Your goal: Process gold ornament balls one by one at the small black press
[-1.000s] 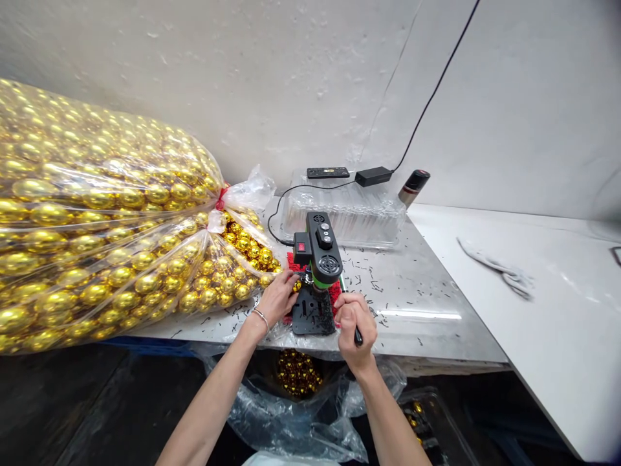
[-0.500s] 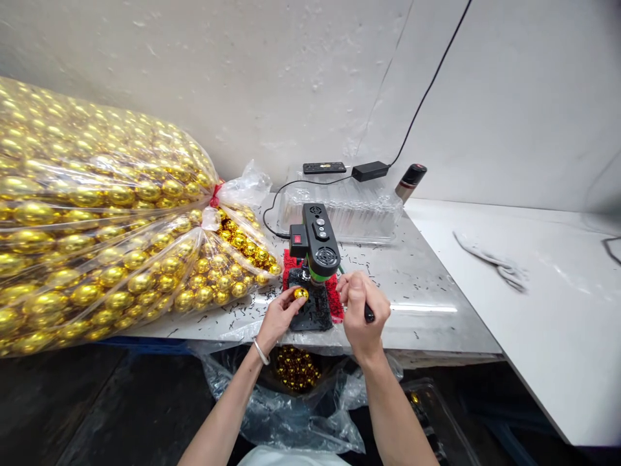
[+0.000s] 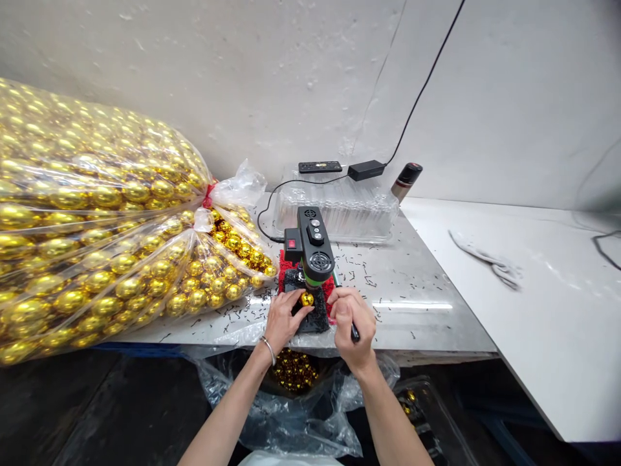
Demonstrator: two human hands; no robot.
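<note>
Between the thumb and fingers of my left hand is a small shiny gold ball, just below the head of a black machine with a red switch. My right hand is wrapped round a thin tool with a black handle, its shaft pointing up toward the machine. Under the machine lies a black base on a red mat. A clear bag of gold balls fills the left side. More gold balls sit in an open plastic bag below the table edge.
Behind the machine stands a clear plastic box, with a black adapter and a black panel on top. A bottle leans near it. A glove lies on the white table. Black scraps dot the metal table.
My left hand has brought the gold ball right and under the machine head. My right hand has shifted slightly left with the handle. The whole view has moved a little.
</note>
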